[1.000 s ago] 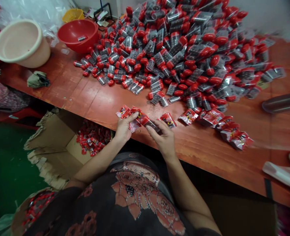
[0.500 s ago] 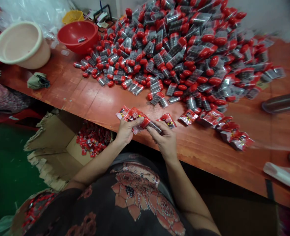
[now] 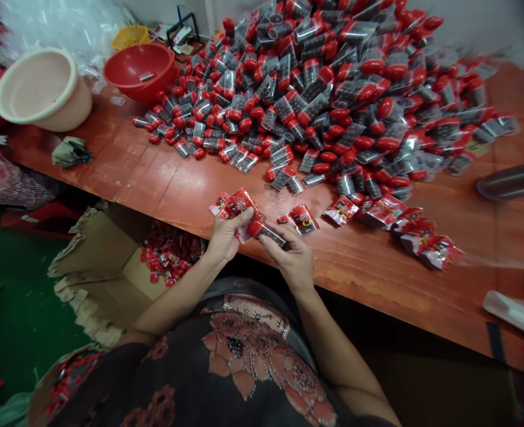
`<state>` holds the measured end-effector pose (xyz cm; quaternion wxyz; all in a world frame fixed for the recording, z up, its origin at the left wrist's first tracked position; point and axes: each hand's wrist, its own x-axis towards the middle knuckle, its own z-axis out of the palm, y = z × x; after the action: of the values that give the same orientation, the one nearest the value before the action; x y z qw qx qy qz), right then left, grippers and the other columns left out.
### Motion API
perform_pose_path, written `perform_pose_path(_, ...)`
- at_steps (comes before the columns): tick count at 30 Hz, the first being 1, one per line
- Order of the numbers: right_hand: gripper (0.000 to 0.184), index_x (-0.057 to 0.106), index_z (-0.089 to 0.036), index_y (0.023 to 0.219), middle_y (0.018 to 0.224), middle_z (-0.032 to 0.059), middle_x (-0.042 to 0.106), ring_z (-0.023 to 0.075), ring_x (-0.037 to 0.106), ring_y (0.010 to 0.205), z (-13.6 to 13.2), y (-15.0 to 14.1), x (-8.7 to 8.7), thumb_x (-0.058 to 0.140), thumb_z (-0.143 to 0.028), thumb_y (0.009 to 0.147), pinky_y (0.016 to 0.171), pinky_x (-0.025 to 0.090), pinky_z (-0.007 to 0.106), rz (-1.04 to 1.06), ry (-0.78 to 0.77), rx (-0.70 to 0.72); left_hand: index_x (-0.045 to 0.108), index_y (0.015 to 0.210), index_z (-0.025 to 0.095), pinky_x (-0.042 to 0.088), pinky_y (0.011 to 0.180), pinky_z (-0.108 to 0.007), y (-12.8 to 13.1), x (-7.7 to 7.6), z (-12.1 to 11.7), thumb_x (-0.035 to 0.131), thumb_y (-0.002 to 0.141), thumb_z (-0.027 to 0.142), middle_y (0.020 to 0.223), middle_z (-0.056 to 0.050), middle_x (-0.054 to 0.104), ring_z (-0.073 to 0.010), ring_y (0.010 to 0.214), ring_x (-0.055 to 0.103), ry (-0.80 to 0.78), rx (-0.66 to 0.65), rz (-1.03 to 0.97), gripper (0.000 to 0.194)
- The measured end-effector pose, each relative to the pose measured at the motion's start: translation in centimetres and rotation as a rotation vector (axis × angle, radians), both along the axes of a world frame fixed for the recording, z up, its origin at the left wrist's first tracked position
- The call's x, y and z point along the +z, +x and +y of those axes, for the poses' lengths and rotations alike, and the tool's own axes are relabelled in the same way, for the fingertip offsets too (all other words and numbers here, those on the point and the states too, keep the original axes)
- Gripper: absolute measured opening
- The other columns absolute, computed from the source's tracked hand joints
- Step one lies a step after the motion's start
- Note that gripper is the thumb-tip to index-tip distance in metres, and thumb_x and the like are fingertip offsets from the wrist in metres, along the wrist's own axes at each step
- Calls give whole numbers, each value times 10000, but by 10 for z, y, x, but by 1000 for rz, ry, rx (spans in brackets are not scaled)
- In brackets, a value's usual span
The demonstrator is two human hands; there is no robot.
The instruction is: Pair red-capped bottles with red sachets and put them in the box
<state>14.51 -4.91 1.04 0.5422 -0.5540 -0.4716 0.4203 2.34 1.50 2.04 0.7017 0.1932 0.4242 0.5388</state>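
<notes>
Fingers (image 3: 290, 236) of right hand (image 3: 298, 261) pinch red-capped tube (image 3: 271, 233); left hand (image 3: 224, 237) pinches red packet (image 3: 242, 200), near centre of the frame

Red table (image 3: 150, 181), clock read from view centre: capped tubes (image 3: 306, 112) heaped at 12–1; red bowl (image 3: 140, 91), white tub (image 3: 70, 112) near 10; rag (image 3: 70, 152) 9–10; sachets (image 3: 341, 212) strung toward 3.

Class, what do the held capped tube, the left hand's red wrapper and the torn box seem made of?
Capped tube: probably clear plastic, glossy; dark contents show through.
Red wrapper: thin, shiny film, plastic or foil; it glints.
Torn box: apparently matt brown cardboard; ragged edges.
</notes>
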Motion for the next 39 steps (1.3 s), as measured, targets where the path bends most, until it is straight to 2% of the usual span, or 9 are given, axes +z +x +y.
perform_pose_path(5,276,722,-256,1056,932,21,666,129,587,753,2,8,0,711,-309,786,681,484,291,57,-78,-25,639,730,147,520,622,-215,-5,3,3,844,575,209,682,25,678,-94,586,632,-5,-6,10,264)
perform_pose_path(9,281,723,-243,1044,911,27,681,139,595,757,2,10,-1,722,-328,776,686,490,296,98,-118,-3,638,714,141,519,605,-239,-6,8,2,858,553,199,653,24,671,-105,542,623,-13,3,48,279)
perform_pose_path(16,250,732,-266,1028,907,7,666,137,594,798,3,12,-1,720,-289,780,767,470,305,38,-68,71,652,738,144,518,586,-252,-4,10,-1,869,538,226,670,10,686,-124,532,636,-37,0,77,306)
perform_pose_path(23,261,730,-266,1033,938,14,676,147,603,828,3,16,-1,725,-304,775,784,486,325,40,-69,50,664,751,145,563,650,-296,-6,7,-4,873,543,254,696,-7,700,-148,592,664,-24,-36,94,315)
perform_pose_path(25,261,732,-267,1025,939,17,683,150,610,821,2,15,0,730,-317,768,756,499,323,50,-88,28,666,750,151,567,644,-307,-7,6,-5,880,533,272,705,-16,708,-161,597,670,-17,-37,113,327)
perform_pose_path(28,255,735,-259,1003,906,18,693,131,597,720,0,12,0,737,-333,759,636,494,284,96,-125,-20,669,757,156,560,597,-304,-10,5,-6,884,525,307,724,-34,719,-187,607,679,1,-63,137,350)
perform_pose_path(33,266,724,-248,1003,767,-11,672,76,463,514,-1,6,-4,735,-347,757,452,382,225,227,-175,-57,669,781,166,550,548,-272,-15,8,-8,888,515,307,714,-8,707,-158,573,659,14,-86,179,372)
perform_pose_path(39,256,709,-241,998,699,-30,626,68,409,479,-1,2,-11,717,-354,768,415,333,216,278,-181,-88,678,771,168,534,495,-246,-17,12,-9,883,519,281,685,6,685,-139,541,635,27,-104,226,344)
